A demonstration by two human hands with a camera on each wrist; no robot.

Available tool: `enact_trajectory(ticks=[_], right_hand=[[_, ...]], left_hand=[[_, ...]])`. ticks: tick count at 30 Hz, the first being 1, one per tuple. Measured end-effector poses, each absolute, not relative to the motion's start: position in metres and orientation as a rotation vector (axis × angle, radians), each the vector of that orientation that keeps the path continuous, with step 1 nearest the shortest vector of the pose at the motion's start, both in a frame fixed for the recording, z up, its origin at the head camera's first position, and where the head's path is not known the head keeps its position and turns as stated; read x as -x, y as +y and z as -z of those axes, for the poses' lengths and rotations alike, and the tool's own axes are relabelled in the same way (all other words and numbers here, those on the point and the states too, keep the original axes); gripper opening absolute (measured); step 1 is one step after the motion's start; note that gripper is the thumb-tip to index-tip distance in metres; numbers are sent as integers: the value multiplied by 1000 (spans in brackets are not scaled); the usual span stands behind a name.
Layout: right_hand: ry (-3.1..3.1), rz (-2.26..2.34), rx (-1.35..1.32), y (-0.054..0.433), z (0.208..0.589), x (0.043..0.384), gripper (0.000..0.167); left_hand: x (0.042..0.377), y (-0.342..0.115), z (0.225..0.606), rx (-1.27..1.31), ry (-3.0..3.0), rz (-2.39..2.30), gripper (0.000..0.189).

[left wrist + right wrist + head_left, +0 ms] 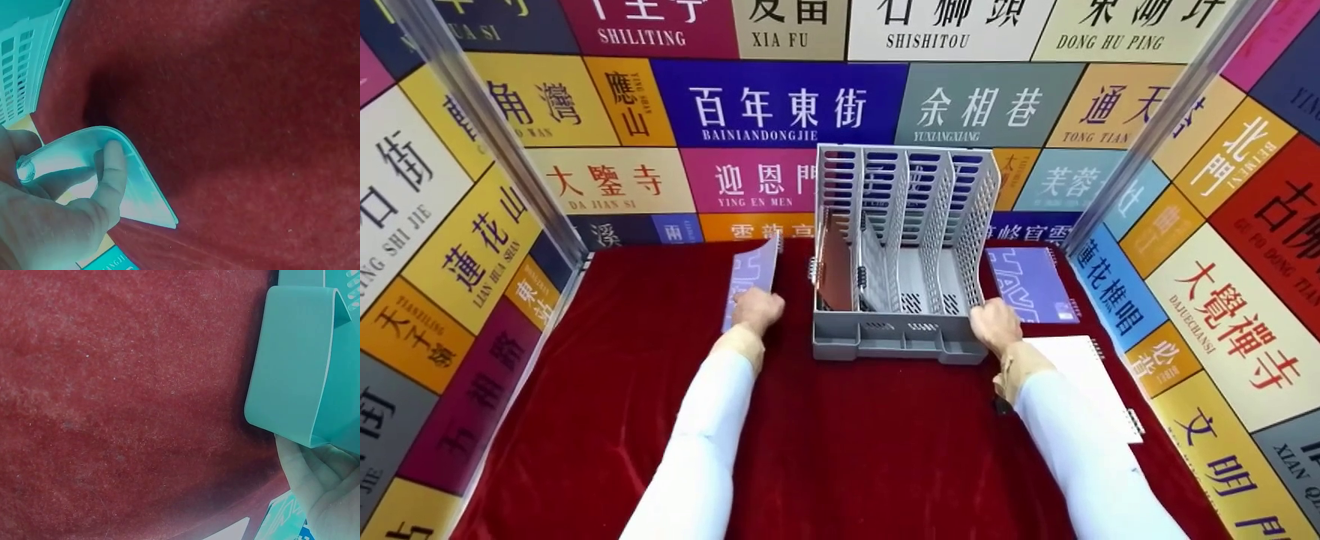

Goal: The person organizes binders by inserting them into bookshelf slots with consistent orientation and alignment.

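Observation:
My left hand [757, 307] pinches a purple spiral notebook [753, 270], held up and bent to the left of a grey file organizer [900, 334]. In the left wrist view, the thumb lies along the curved notebook [143, 194]. At the organizer's front right corner, my right hand [997, 324] touches its outer side. The right wrist view has fairly straight fingers [298, 472] against that side, their tips partly hidden by the organizer [292, 360]. A brown notebook [835, 266] and a grey notebook [876, 266] stand in its left slots.
Another purple notebook [1031, 285] lies flat right of the organizer. Nearer me is a white spiral notebook [1084, 375], partly covered by my right forearm. Red cloth [840, 450] covers the table. Printed panels [780, 105] and metal posts [502, 127] enclose it.

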State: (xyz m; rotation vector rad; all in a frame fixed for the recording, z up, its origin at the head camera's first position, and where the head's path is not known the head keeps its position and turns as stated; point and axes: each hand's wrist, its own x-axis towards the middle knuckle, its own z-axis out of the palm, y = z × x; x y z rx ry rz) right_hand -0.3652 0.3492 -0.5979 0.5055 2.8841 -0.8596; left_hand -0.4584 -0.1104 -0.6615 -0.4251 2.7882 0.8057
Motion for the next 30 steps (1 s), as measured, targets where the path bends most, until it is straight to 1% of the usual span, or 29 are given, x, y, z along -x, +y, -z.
enact_trajectory(ticks=[2, 5, 7, 11, 12, 14, 18, 24, 30], right_hand=[[2882, 860, -493, 349, 598, 366, 57], [2881, 858, -494, 348, 598, 366, 56], [2889, 848, -488, 348, 599, 366, 56], [2909, 834, -475, 348, 599, 367, 55], [2912, 833, -471, 347, 598, 367, 55], [2910, 836, -474, 347, 597, 368, 54], [2899, 841, -481, 347, 596, 368, 53], [2887, 849, -478, 347, 596, 367, 55], [2884, 841, -482, 351, 598, 367, 57]], left_hand=[[444, -110, 640, 441, 2783, -816, 64], [427, -111, 609, 449, 2770, -838, 58], [438, -121, 624, 414, 2842, -853, 58], [448, -133, 627, 442, 2868, -907, 50], [447, -135, 624, 462, 2867, -920, 49], [428, -129, 588, 540, 2798, -945, 48], [418, -131, 568, 578, 2799, -941, 48], [414, -138, 554, 625, 2871, -921, 38], [414, -150, 550, 643, 2909, -940, 37]])
